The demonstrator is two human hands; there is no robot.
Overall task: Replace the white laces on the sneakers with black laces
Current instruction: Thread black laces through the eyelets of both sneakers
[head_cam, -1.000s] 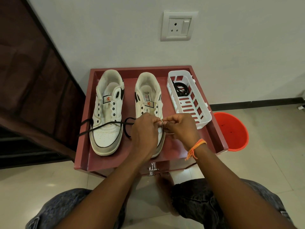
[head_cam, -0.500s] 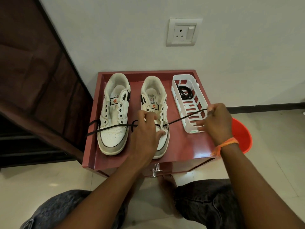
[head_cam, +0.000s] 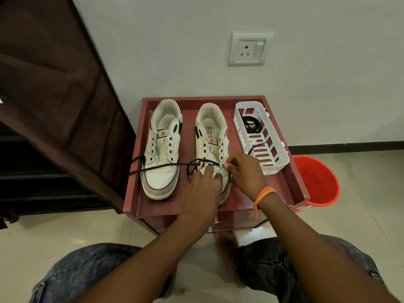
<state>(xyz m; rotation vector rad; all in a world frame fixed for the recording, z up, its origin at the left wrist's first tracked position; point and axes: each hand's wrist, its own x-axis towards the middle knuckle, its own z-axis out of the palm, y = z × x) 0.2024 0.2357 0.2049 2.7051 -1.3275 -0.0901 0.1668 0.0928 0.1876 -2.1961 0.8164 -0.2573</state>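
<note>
My right hand (head_cam: pixel 244 176) has come back beside the right sneaker (head_cam: pixel 213 145), pinching the limp black lace (head_cam: pixel 166 166) near its stiffer tip, left hand (head_cam: pixel 203 189) pressing the toe.

Toe of right sneaker (head_cam: pixel 213 136) hidden under left hand (head_cam: pixel 202 189); lace end inside right hand's (head_cam: pixel 246 173) pinch unseen; tongue print too small.

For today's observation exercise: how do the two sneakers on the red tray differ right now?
The left sneaker lies untouched; the right sneaker is under both hands. A black lace only drapes across the left sneaker but threads the right sneaker's lowest eyelets. Both are white, toes toward the person, upper eyelets empty.
</note>
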